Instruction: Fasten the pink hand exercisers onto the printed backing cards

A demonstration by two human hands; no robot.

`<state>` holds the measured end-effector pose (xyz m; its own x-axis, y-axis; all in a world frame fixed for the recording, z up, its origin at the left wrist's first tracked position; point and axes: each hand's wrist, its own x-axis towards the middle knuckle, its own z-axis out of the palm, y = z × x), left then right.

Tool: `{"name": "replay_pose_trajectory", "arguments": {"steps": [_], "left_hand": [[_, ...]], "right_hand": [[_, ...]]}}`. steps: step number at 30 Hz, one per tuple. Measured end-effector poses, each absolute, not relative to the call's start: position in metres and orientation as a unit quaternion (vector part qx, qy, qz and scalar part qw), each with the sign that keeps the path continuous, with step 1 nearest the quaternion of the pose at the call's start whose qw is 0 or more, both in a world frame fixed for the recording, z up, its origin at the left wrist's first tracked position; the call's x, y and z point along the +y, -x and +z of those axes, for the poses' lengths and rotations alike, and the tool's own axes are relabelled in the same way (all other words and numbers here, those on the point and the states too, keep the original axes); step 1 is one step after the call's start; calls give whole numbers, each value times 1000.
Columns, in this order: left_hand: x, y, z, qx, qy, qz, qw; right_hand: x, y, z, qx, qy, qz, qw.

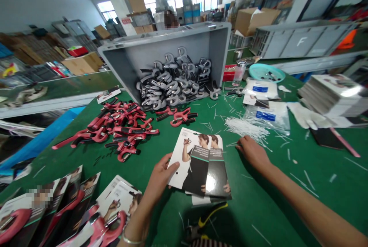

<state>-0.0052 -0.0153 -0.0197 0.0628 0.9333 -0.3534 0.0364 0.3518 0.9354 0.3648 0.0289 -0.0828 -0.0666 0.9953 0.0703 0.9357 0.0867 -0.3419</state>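
My left hand (161, 174) grips the left edge of a printed packaging card (188, 162), thumb on top. A second card (217, 168) lies partly under it, with another edge showing below. On the green table, my right hand (248, 148) is closed, its fingertips pinching a thin white cable tie (231, 144). Beside that hand lies a pile of white cable ties (248, 129). Red hand grips (115, 124) are heaped to the left. Near me lie wire cutters with yellow-and-black handles (205, 220), partly in shadow.
A grey crate (221, 44) on its side holds many grey hand grips (172, 82). Cards with red grips (66, 205) lie at lower left. To the right are plastic bags (268, 116), a card stack (330, 95), a glove (306, 115) and a turquoise dish (266, 71).
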Motion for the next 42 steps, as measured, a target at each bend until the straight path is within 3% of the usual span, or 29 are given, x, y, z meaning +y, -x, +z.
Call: {"name": "replay_pose_trajectory", "arguments": {"steps": [7,17,22,26,42], "left_hand": [[-25,14,-16,527,-296,462,649],[-20,18,3,535,-432,422,591],[-18,6,1,504,-452,409,613],[-20,1,-3,502,-455,413,608],[-14,0,-7,497,-492,402,591]], "right_hand": [[60,-366,-70,-741,629,177,154],[54,-343,-6,-646,632,168,394],[47,-287,27,-565,502,407,512],[27,-235,41,-574,398,501,512],[9,-195,27,-609,393,478,496]]}}
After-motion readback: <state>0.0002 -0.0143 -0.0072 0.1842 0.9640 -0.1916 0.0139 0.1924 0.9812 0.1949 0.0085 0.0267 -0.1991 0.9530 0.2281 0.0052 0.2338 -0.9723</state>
